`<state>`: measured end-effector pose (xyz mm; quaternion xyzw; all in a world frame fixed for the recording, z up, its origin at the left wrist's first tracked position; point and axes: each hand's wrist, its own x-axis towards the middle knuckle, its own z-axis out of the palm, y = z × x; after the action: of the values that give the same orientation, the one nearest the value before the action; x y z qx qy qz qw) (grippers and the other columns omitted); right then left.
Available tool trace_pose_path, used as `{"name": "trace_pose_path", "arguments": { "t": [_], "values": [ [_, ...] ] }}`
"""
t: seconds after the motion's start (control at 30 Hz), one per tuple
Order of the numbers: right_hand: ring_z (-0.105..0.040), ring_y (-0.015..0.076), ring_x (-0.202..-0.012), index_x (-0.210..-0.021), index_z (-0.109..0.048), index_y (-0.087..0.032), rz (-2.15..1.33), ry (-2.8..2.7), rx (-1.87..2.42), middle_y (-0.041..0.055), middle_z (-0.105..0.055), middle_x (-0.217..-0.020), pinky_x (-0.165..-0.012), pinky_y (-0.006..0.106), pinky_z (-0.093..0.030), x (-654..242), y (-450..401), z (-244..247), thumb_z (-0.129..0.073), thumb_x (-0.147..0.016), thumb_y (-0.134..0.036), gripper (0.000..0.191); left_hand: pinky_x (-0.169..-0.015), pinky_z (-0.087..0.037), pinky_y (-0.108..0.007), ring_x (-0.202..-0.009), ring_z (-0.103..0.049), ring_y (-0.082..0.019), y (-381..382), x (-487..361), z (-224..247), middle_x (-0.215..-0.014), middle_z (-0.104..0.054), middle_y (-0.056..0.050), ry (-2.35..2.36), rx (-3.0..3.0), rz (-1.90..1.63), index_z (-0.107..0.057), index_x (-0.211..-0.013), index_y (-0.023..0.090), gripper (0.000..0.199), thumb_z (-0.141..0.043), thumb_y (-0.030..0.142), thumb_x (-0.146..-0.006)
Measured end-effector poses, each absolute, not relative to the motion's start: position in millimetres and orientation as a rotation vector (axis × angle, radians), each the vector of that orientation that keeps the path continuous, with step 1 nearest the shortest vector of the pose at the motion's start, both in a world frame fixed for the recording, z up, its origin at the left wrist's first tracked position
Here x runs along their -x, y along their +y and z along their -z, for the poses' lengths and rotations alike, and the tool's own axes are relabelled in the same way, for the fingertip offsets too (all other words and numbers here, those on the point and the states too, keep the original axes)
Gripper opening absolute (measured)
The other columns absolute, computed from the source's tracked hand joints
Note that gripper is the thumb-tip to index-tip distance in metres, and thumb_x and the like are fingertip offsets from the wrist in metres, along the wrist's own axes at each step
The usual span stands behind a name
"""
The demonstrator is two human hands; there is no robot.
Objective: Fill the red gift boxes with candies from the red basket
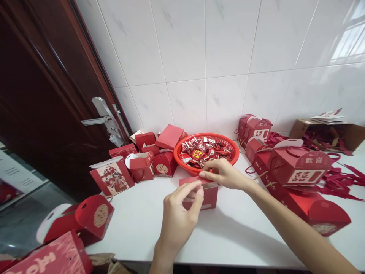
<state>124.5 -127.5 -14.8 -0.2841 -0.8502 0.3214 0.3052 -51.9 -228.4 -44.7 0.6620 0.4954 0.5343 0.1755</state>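
Note:
A small red box (pixel 210 198) stands on the white table, in front of a red basket (pixel 178 152) of wrapped sweets (pixel 199 152). My left hand (pixel 182 213) is at the box's near left side, thumb and fingers curled close together by its top edge; whether anything is between them is hidden. With thumb and index finger pinched, my right hand (pixel 221 173) holds the top flap of the box from behind, near the basket's front rim.
Red gift boxes (pixel 165 163) line the back left, and more (pixel 99 219) stand at the front left. Stacked boxes (pixel 302 167), red ribbons (pixel 342 177) and an open carton (pixel 353 135) fill the right side. A tiled wall rises behind; a door (pixel 51 76) is at left.

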Motion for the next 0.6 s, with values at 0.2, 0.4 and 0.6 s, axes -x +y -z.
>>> {"name": "trace_pose_path", "arguments": {
  "t": [0.2, 0.4, 0.6],
  "values": [
    [-0.051, 0.0115, -0.066, -0.091, -0.067, -0.017, -0.93, -2.245, 0.668, 0.0015, -0.066, -0.082, -0.057, 0.022, -0.037, -129.2, -128.1, 14.2, -0.069, -0.085, -0.057, 0.04, -0.051, -0.054, -0.023, -0.051, -0.063, -0.013, -220.8, 57.3, 44.4, -0.072, -0.075, -0.002, 1.513, -1.869, -1.553, -0.08, -0.095, 0.022, 0.02, -0.065, 0.032, -0.086],
    [-0.041, 0.0087, -0.045, -0.061, -0.05, -0.018, -1.213, -2.056, 0.731, -0.0044, -0.044, -0.049, -0.045, 0.022, -0.03, -122.3, -115.0, 25.3, -0.052, -0.09, -0.067, 0.057, -0.053, -0.051, -0.024, -0.053, -0.054, -0.012, -214.9, 62.6, 45.5, -0.065, -0.067, 0.0, 1.614, -1.984, -1.64, -0.081, -0.09, 0.024, 0.016, -0.069, 0.034, -0.084],
    [-0.048, 0.0096, -0.048, -0.064, -0.053, -0.017, -1.388, -2.147, 0.73, -0.0036, -0.049, -0.052, -0.046, 0.021, -0.037, -122.0, -103.9, 28.3, -0.054, -0.086, -0.07, 0.057, -0.094, -0.055, -0.042, -0.106, -0.063, -0.027, -193.8, 72.1, 47.7, -0.109, -0.072, -0.006, 1.619, -2.096, -1.7, -0.081, -0.09, 0.03, 0.015, -0.069, 0.03, -0.081]
  ]
}}
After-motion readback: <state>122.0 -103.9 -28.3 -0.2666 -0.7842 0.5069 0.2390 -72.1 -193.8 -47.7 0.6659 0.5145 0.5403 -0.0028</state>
